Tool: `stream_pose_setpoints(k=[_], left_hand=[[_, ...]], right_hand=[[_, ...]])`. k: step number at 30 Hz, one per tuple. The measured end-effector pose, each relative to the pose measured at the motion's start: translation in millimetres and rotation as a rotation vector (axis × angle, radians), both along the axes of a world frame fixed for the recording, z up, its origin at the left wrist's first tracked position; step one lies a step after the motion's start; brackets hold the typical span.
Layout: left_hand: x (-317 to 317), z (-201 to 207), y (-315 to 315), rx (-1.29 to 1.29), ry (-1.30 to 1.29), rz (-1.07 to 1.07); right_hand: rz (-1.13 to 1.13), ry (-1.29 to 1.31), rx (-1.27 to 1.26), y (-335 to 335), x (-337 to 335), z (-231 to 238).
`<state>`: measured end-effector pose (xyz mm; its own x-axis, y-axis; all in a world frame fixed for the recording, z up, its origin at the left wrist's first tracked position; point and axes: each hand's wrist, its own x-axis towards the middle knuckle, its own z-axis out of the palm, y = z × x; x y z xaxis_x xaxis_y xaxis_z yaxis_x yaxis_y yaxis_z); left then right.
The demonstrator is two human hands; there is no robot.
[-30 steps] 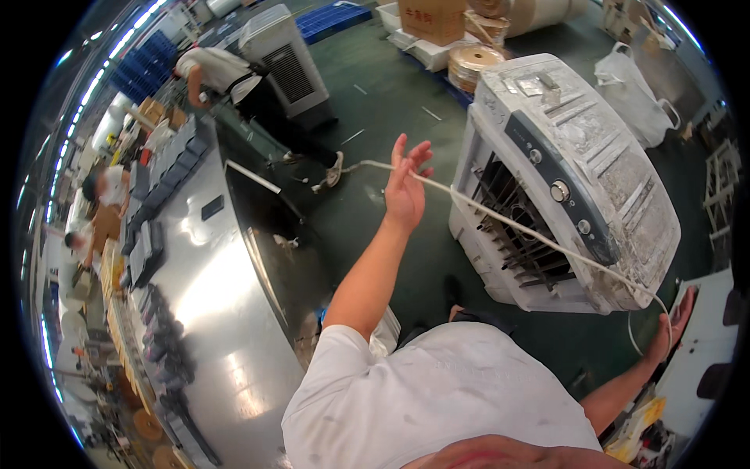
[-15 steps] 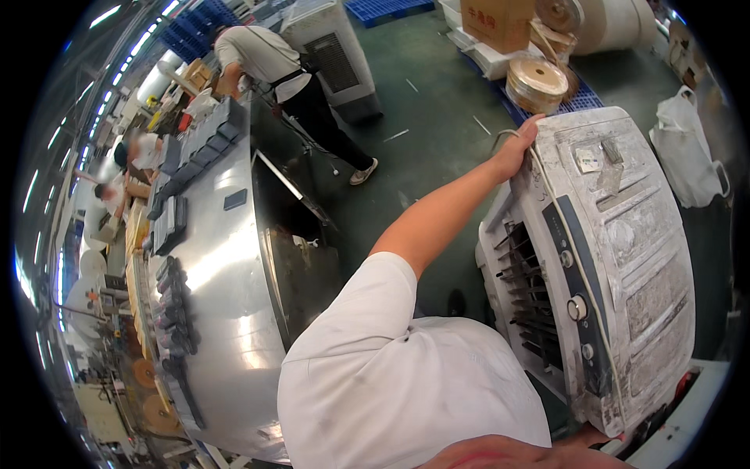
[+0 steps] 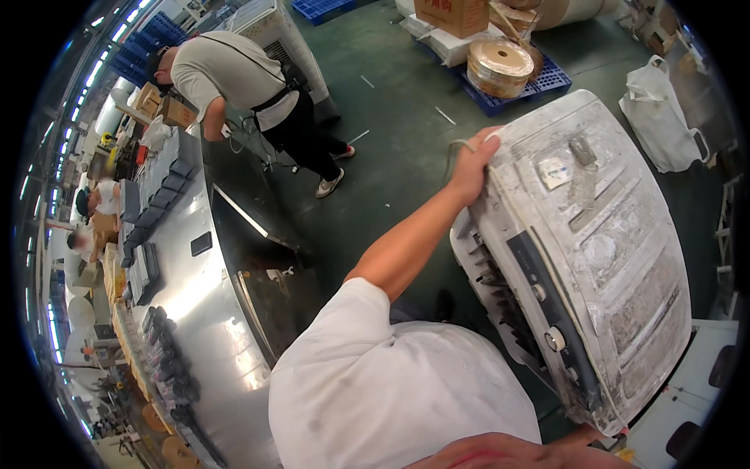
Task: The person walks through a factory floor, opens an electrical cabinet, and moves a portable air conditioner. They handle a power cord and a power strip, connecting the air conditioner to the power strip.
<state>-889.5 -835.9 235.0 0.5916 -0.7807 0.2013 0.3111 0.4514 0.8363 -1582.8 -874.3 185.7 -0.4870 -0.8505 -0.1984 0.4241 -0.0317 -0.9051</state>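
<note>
A large white air cooler [image 3: 625, 258] with a scuffed, dirty top stands at my right. Its dark control panel [image 3: 547, 313] carries several round knobs, above a black-slatted grille [image 3: 500, 301]. My left hand [image 3: 473, 168] is closed over the far top corner of the cooler, my arm stretched out to it. A thin grey cord [image 3: 459, 144] loops out beside that hand and runs along the panel edge. At the cooler's near end, a little of my right hand [image 3: 582, 435] shows; its fingers are hidden. A clear plastic piece [image 3: 582, 184] lies on the top.
A metal table [image 3: 223, 313] at left holds grey bins [image 3: 168, 164], dark parts and a phone [image 3: 201, 244]. Beyond it a co-worker [image 3: 234, 78] bends beside another cooler [image 3: 273, 35]. A blue pallet [image 3: 539, 84] with a tape roll [image 3: 500, 66], and a white bag [image 3: 660, 117], lie ahead.
The cooler's top has tilted more into view and its grille shows less. My left hand stays on the corner. The co-worker has leaned toward the table. The whole view has shifted.
</note>
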Motion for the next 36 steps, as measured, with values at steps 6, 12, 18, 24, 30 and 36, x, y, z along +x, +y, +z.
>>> stream_pose_setpoints(k=[6, 12, 18, 24, 30, 36], left_hand=[[73.8, -3.9, 76.5, 0.019, 0.066, 0.18], [156.8, 11.6, 177.6, -0.035, 0.074, 0.38], [182.4, 14.6, 254.2, 0.046, -0.037, 0.535], [206.2, 5.8, 299.7, 0.089, 0.021, 0.41], [239.6, -12.7, 356.5, 0.287, 0.026, 0.379], [260.8, -53.2, 400.1, -0.222, 0.754, 0.422]], right_hand=[[0.145, -0.052, -0.032, -44.7, 99.4, -8.3], [0.329, -0.157, -0.057, -91.2, 218.3, -16.2], [0.531, -0.204, -0.042, -106.0, 309.9, 4.8], [0.811, -0.083, 0.215, -92.0, 318.1, 79.0], [1.026, 0.78, 0.175, -137.1, 358.6, 200.6], [0.977, 0.267, 0.054, -232.6, 492.2, 220.8]])
